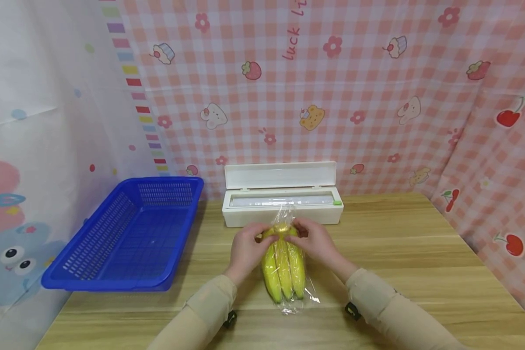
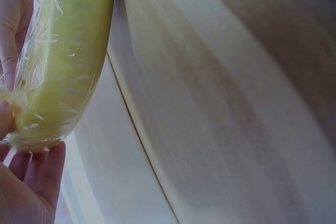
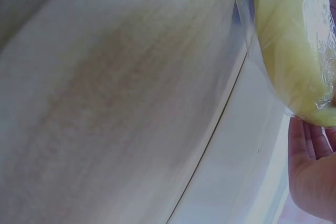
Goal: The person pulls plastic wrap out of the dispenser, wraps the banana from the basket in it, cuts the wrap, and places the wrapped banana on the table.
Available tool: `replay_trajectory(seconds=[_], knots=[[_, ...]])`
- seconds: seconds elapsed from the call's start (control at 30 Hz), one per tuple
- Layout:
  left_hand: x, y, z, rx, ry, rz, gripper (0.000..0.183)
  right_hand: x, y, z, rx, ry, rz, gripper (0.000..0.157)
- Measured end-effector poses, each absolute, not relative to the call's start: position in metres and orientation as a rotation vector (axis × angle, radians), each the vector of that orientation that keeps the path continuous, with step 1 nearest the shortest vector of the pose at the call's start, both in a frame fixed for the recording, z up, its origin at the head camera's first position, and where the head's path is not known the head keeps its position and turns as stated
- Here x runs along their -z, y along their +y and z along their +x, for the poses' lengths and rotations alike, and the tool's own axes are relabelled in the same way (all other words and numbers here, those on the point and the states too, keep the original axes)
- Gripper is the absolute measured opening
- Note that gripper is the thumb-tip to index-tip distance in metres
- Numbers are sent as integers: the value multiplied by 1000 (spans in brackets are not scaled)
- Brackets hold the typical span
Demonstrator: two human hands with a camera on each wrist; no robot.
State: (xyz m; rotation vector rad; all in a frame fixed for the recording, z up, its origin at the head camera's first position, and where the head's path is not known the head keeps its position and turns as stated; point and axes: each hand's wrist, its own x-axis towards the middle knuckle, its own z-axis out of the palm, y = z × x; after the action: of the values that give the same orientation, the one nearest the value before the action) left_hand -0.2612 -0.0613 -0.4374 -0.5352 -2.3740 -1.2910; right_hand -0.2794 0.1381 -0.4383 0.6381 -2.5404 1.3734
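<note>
A bunch of yellow bananas wrapped in clear cling film lies at the middle of the table, stem end away from me. My left hand holds the top left of the bunch, thumb on the front and fingers behind, as the left wrist view shows at the banana's end. From the other side, my right hand grips the top right, its thumb near the stem. In the right wrist view its fingers curl under the film-covered end. Loose film sticks out past both ends of the bunch.
Just behind the hands stands a white cling film dispenser, lid raised, a roll inside and a green slider at its right. A blue plastic basket sits at the left of the wooden table. Patterned cloth hangs around the back and sides.
</note>
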Motion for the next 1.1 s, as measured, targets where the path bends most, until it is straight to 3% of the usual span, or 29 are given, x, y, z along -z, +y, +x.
replay_trajectory(seconds=[0.43,0.77,1.1], knots=[[433,-70,-257,1106,-2172,-730,29,434,138,-275,-1159,-2290,842,41],[432,-75,-252,1087,-2124,-799,32,433,141,-270,-1002,-2123,978,40],[427,-89,-241,957,-2110,-882,52,433,143,-269,-893,-2035,1046,37]])
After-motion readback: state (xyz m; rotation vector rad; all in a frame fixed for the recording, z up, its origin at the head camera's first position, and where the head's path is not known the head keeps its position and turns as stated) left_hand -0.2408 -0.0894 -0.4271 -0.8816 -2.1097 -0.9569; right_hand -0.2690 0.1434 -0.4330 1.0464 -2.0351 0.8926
